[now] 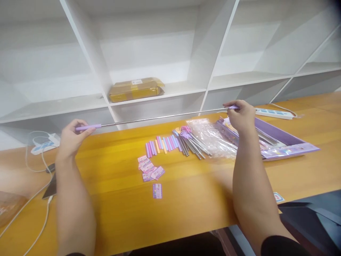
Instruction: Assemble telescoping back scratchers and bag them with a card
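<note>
An extended telescopic back scratcher [160,116] with a thin metal rod stretches between my two hands above the table. My left hand [73,137] is closed round its purple handle. At the other end my right hand [241,115] pinches the purple head, which the fingers mostly hide. Below the rod lie several shorter metal back scratchers [193,144] with pink, orange, blue and purple hand-shaped heads. Beside them is a row of coloured handle sleeves [162,144] in purple, pink, blue and orange. Small printed cards [147,167] form a loose pile, with one card [157,191] apart from it.
Clear plastic bags [210,138] and an open purple display box [290,149] lie at the right. Power strips [275,113] with white cables sit on both sides. White shelving [157,42] stands behind the wooden table [191,206], holding a taped cardboard box [137,89].
</note>
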A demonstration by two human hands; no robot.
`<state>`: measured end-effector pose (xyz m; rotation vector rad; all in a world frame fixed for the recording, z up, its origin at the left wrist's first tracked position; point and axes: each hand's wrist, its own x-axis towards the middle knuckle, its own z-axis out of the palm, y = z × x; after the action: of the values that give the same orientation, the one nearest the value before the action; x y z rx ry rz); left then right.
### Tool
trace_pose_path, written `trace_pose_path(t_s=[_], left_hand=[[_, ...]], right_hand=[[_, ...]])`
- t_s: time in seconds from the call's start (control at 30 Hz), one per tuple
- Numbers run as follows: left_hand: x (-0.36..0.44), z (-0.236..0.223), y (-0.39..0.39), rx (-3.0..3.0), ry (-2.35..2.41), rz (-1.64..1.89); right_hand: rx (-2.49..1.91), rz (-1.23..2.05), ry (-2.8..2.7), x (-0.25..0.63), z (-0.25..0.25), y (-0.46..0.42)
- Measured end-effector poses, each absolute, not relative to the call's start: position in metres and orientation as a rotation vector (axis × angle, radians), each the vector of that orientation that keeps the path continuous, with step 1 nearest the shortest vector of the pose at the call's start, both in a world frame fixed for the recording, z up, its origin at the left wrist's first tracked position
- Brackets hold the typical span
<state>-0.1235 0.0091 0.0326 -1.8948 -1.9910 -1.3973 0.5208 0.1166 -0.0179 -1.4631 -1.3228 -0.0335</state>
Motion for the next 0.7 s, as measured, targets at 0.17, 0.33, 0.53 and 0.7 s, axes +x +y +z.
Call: trace_pose_path(t_s=[0.17, 0.33, 0.53, 0.7], left_hand=[[-0.12, 0.029, 0.016, -1.943, -1.94, -1.67], [-0.095, 0.025, 0.026, -1.985, -1.947, -1.69], [-0.08, 0.02, 0.033, -2.03, -1.905, -1.741], [-0.075, 0.018, 0.033, -2.088, -1.859, -1.755]], right_hand=[[-1.458, -0.089, -1.36, 0.519, -0.015, 0.116], [-1.424, -0.154, -1.47, 0.508, -0.014, 0.118], [-1.368, -0.201, -1.525, 0.492, -0.019, 0.126], [-1.335, -0.215, -1.546, 0.48, -0.02, 0.129]])
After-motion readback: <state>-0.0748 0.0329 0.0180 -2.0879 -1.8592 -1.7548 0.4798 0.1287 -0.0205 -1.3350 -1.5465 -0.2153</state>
